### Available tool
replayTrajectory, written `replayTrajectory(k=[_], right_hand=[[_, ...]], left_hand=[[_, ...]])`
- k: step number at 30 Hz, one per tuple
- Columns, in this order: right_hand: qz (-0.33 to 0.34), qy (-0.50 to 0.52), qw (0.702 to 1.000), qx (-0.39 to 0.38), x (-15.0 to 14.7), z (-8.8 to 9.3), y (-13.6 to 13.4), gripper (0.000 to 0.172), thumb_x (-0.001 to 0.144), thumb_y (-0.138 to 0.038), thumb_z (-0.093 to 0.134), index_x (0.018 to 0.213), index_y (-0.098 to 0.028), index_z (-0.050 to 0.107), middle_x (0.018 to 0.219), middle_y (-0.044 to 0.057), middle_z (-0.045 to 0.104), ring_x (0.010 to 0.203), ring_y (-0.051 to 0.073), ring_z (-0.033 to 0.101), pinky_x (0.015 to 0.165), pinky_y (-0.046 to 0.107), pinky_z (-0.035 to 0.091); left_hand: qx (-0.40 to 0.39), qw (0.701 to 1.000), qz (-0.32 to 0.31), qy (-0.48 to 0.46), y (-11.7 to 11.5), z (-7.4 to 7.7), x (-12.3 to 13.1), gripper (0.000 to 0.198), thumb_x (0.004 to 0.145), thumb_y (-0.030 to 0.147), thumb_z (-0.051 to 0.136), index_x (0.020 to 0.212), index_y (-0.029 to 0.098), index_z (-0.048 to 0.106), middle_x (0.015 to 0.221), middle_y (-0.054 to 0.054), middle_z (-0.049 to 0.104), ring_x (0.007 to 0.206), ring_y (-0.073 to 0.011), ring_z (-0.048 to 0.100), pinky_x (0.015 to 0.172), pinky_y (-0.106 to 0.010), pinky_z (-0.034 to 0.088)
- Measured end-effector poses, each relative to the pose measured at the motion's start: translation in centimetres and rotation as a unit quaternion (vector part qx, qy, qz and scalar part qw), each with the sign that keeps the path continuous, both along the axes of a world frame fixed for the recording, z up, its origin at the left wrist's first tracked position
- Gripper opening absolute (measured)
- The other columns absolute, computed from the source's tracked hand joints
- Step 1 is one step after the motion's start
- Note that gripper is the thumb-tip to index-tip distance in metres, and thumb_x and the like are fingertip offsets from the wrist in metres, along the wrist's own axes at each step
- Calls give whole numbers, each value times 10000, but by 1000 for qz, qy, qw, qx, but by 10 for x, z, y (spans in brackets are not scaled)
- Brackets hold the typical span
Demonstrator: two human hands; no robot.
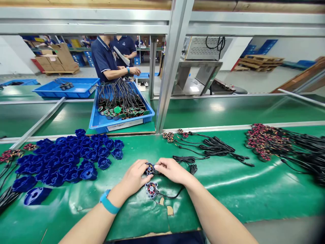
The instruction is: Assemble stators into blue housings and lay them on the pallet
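My left hand point(138, 174) is closed around the side of a small blue motor housing point(149, 168), which has a round copper-wound stator sitting in it. At that housing's right edge, my right hand point(171, 170) pinches with thumb and forefinger where a black cable leaves it; the fingertips partly hide the grip. Just below, a second housing with a stator in it point(151, 189) lies on the green mat, its cable curving right beneath my right wrist. Behind my right hand lies a coiled black cable point(184, 159).
Many blue housings point(68, 157) spread over the left side. Several stators with cables point(170, 137) lie beyond my hands, and a large pile of them point(269, 142) at right. A blue tray point(122, 125) of wired parts stands behind, near a metal post point(169, 78). A person point(104, 61) works opposite.
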State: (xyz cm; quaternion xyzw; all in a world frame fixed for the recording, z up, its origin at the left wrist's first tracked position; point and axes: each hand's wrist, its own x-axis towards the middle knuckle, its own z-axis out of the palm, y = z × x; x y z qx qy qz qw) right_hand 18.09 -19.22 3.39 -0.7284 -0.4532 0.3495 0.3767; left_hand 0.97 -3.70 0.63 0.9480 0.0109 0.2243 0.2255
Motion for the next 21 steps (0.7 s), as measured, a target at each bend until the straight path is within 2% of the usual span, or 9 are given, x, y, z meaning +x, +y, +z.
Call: replayTrajectory(k=[4,8,11,13,15,17,18,20,21], right_hand=[[13,-117,993,-3,17,14,-11,247,942,-394,571,900,-195,711,841,27,718,773,160,610,715,264,394],[6,-224,972,-67,25,22,-21,324,913,-409,621,670,-199,668,690,32,674,687,163,568,645,275,333],[28,-212,972,-100,24,25,-29,376,873,-421,674,576,-199,615,582,8,611,569,135,501,558,275,275],[56,-173,979,-97,24,25,-31,347,837,-416,720,584,-200,622,573,-11,607,557,127,508,538,263,285],[44,-135,988,-67,27,23,-29,263,844,-402,720,677,-205,670,636,-17,648,598,131,559,558,246,345],[-36,-165,986,-9,36,18,-23,175,891,-373,677,853,-206,715,810,16,708,754,162,626,683,257,440],[-89,-207,974,15,43,14,-18,172,909,-350,657,963,-200,720,932,50,717,876,190,637,785,285,465],[-173,-297,939,17,56,5,-7,312,913,-318,656,1190,-179,676,1180,132,659,1116,263,578,960,381,443],[-190,-326,926,-4,62,1,-2,404,903,-315,669,1282,-176,636,1278,166,604,1201,300,528,1004,432,420]], left_hand=[[3,1000,-4,2,4,-1,-2,285,903,337,697,1134,198,603,1142,-108,694,1045,-234,668,908,-388,595],[26,999,9,-27,7,-4,0,321,904,407,689,1147,207,627,1107,-107,710,1010,-242,697,884,-383,608],[20,999,15,-36,9,-6,2,298,891,433,697,1084,213,645,1081,-100,712,986,-248,704,851,-376,612],[2,1000,8,-25,9,-4,2,278,882,446,704,1030,218,644,1039,-87,707,948,-243,700,816,-368,611],[-20,1000,-7,6,8,0,0,291,866,471,717,982,219,630,988,-71,692,896,-228,685,775,-352,600],[-39,998,-30,48,5,6,-2,343,844,522,724,939,215,607,935,-56,665,843,-208,657,728,-325,576],[-45,996,-42,66,4,9,-4,385,830,565,721,917,212,594,907,-48,648,814,-200,638,705,-315,558],[-53,993,-67,85,0,15,-6,478,813,673,668,877,209,570,855,-35,615,762,-189,599,669,-307,519],[-51,992,-79,85,-1,17,-7,521,814,725,617,860,209,560,834,-31,601,743,-188,580,660,-310,499]])
